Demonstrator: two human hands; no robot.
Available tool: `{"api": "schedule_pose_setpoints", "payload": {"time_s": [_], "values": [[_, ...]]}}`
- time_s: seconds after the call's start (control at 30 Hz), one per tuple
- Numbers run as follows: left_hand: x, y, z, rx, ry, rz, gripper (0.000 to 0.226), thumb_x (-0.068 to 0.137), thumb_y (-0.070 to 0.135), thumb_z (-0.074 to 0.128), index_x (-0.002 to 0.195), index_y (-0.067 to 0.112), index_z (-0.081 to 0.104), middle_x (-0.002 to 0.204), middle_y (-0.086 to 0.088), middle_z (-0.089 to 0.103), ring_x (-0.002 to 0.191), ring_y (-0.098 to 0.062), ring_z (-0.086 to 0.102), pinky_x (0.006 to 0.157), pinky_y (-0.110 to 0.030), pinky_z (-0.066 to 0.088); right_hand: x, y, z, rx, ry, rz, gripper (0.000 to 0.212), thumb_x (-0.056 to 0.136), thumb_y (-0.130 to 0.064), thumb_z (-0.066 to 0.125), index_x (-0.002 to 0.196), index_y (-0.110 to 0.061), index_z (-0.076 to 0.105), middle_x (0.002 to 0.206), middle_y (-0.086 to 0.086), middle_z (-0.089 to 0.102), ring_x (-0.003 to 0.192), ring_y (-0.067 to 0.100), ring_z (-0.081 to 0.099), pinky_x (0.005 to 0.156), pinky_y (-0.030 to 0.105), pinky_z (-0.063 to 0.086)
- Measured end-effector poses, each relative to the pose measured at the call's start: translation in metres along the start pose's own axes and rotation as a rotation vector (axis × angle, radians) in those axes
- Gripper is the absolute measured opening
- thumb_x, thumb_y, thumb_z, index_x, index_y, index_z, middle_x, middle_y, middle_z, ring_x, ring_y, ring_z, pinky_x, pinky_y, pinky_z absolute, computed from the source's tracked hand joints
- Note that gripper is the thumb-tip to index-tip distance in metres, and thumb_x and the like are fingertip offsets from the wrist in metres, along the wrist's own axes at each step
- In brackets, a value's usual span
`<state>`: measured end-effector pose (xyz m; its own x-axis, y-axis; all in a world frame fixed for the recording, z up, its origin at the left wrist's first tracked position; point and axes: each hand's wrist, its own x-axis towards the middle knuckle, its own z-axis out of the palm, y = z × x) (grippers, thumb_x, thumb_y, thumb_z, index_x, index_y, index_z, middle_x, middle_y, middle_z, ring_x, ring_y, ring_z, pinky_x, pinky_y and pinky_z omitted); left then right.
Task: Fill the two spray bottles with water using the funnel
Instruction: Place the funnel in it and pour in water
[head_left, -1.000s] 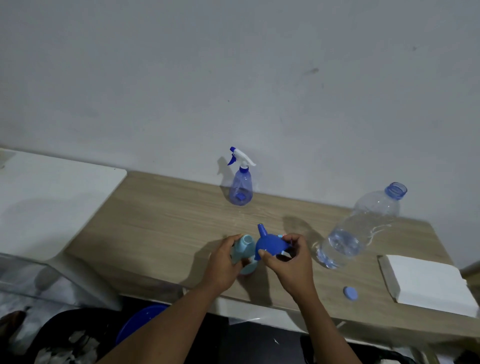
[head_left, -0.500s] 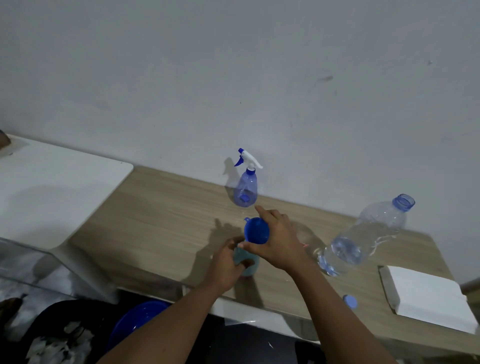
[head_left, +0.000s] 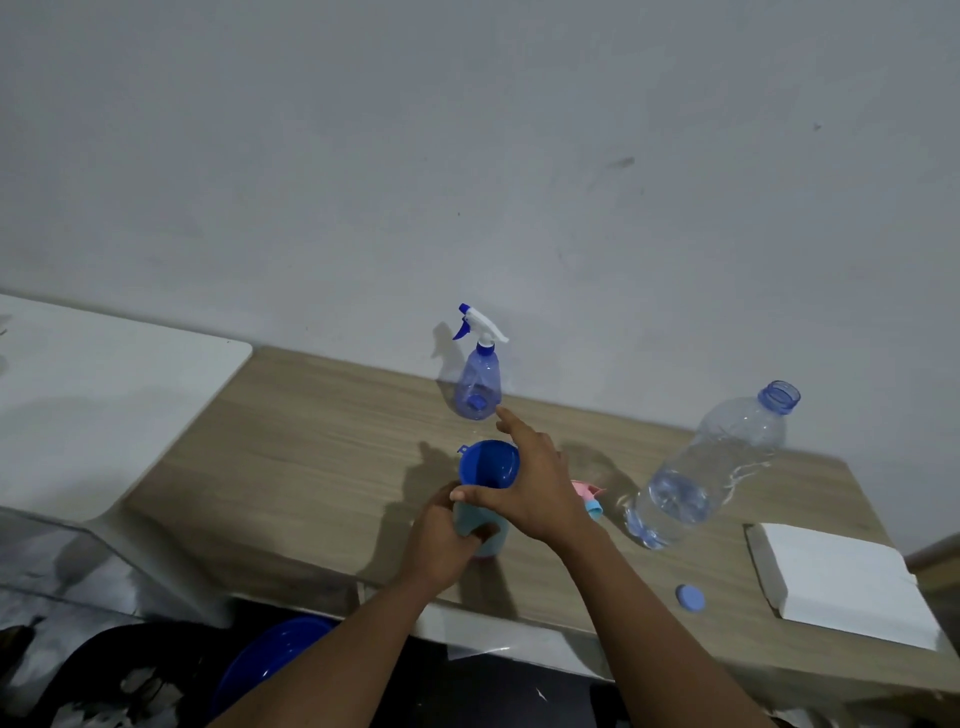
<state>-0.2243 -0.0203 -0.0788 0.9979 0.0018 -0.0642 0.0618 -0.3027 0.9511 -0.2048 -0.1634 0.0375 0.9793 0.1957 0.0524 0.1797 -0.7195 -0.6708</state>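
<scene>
My left hand (head_left: 441, 540) grips a light blue spray bottle (head_left: 480, 525) standing near the table's front edge. A blue funnel (head_left: 488, 464) sits upright in the bottle's neck. My right hand (head_left: 530, 483) rests on the funnel's right rim, thumb at its base and index finger stretched out. The bottle's pink and blue spray head (head_left: 589, 499) lies on the table just right of my hand. A second spray bottle (head_left: 478, 382), clear blue with a white trigger, stands by the wall. A large clear water bottle (head_left: 711, 467), uncapped and partly full, stands to the right.
The water bottle's blue cap (head_left: 690, 596) lies near the wooden table's (head_left: 311, 441) front edge. A white folded cloth (head_left: 836, 582) lies at the right end. A white surface (head_left: 104, 379) adjoins on the left. A blue basin (head_left: 270, 660) sits below the table.
My right hand turned the funnel spout-down and set it into the light blue bottle's neck. The fingers have loosened on its rim. My left hand kept hold of the bottle.
</scene>
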Motion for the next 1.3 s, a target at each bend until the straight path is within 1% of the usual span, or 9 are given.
{"api": "schedule_pose_setpoints", "payload": {"time_s": [0.1, 0.17, 0.27, 0.47, 0.63, 0.8, 0.93, 1.13, 1.3], "values": [[-0.009, 0.003, 0.001, -0.003, 0.013, -0.012, 0.068, 0.072, 0.021, 0.084, 0.128, 0.043, 0.050, 0.116, 0.021, 0.064, 0.104, 0.000, 0.063, 0.083, -0.026, 0.055, -0.015, 0.015, -0.004, 0.202, 0.166, 0.038, 0.094, 0.068, -0.078, 0.066, 0.146, -0.034, 0.037, 0.138, -0.014, 0.051, 0.123, 0.003, 0.047, 0.101, 0.027, 0.040], [-0.023, 0.005, 0.006, -0.032, 0.077, -0.044, 0.080, 0.072, 0.014, 0.086, 0.137, 0.031, 0.042, 0.124, 0.022, 0.054, 0.102, 0.007, 0.058, 0.082, -0.014, 0.048, -0.032, 0.037, -0.006, 0.292, 0.317, 0.044, 0.075, 0.078, -0.069, 0.064, 0.139, -0.029, 0.047, 0.125, -0.013, 0.058, 0.114, 0.000, 0.053, 0.091, 0.020, 0.044], [-0.057, -0.001, 0.021, -0.016, 0.204, -0.129, 0.064, 0.074, 0.009, 0.085, 0.127, 0.011, 0.048, 0.121, 0.001, 0.048, 0.096, -0.009, 0.056, 0.071, -0.003, 0.044, -0.066, 0.079, -0.011, 0.308, 0.467, 0.096, 0.037, 0.089, -0.039, 0.070, 0.123, -0.032, 0.057, 0.111, -0.012, 0.062, 0.103, 0.003, 0.059, 0.083, 0.016, 0.046], [-0.090, -0.009, 0.080, 0.111, -0.047, -0.151, 0.042, 0.073, 0.033, 0.086, 0.099, 0.038, 0.053, 0.100, 0.008, 0.061, 0.088, -0.010, 0.063, 0.083, -0.035, 0.055, -0.117, 0.159, -0.045, 0.317, 0.673, 0.352, 0.025, 0.089, -0.022, 0.072, 0.110, -0.029, 0.060, 0.100, -0.005, 0.066, 0.095, 0.016, 0.064, 0.073, 0.024, 0.050], [-0.044, 0.067, 0.139, 0.039, -0.103, 0.022, 0.042, 0.078, 0.031, 0.083, 0.106, 0.041, 0.052, 0.102, 0.007, 0.062, 0.093, -0.013, 0.060, 0.081, -0.018, 0.049, -0.117, 0.185, -0.102, 0.316, 0.664, 0.437, 0.057, 0.084, -0.025, 0.079, 0.133, -0.017, 0.052, 0.116, 0.002, 0.060, 0.103, 0.021, 0.060, 0.084, 0.033, 0.051], [0.012, 0.159, 0.183, -0.038, -0.098, 0.123, 0.075, 0.076, 0.044, 0.082, 0.139, 0.026, 0.048, 0.134, 0.008, 0.056, 0.120, -0.008, 0.054, 0.102, -0.034, 0.048, -0.093, 0.192, -0.146, 0.275, 0.410, 0.336, 0.103, 0.073, -0.029, 0.088, 0.155, -0.017, 0.027, 0.149, 0.002, 0.044, 0.127, 0.021, 0.050, 0.101, 0.036, 0.046], [0.027, 0.202, 0.199, -0.016, -0.147, 0.173, 0.094, 0.070, 0.057, 0.080, 0.149, 0.035, 0.037, 0.145, 0.015, 0.049, 0.129, -0.008, 0.049, 0.105, -0.035, 0.046, -0.076, 0.189, -0.161, 0.367, 0.292, 0.207, 0.096, 0.070, -0.028, 0.089, 0.149, -0.024, 0.036, 0.141, -0.007, 0.053, 0.122, 0.011, 0.054, 0.095, 0.025, 0.048], [0.018, 0.217, 0.208, -0.069, -0.028, 0.179, 0.076, 0.069, 0.047, 0.086, 0.136, 0.034, 0.052, 0.115, 0.022, 0.058, 0.109, -0.009, 0.060, 0.093, -0.041, 0.057, -0.068, 0.192, -0.153, 0.435, 0.402, 0.122, 0.077, 0.080, -0.019, 0.082, 0.144, -0.027, 0.039, 0.135, -0.006, 0.057, 0.124, 0.013, 0.057, 0.098, 0.027, 0.049], [0.002, 0.240, 0.195, -0.113, 0.046, 0.196, 0.072, 0.061, 0.045, 0.092, 0.123, 0.033, 0.057, 0.108, 0.021, 0.061, 0.093, -0.002, 0.063, 0.078, -0.021, 0.056, -0.068, 0.169, -0.157, 0.467, 0.496, 0.007, 0.089, 0.078, -0.018, 0.083, 0.144, -0.040, 0.028, 0.138, -0.007, 0.050, 0.124, -0.006, 0.050, 0.097, 0.016, 0.046]]}}
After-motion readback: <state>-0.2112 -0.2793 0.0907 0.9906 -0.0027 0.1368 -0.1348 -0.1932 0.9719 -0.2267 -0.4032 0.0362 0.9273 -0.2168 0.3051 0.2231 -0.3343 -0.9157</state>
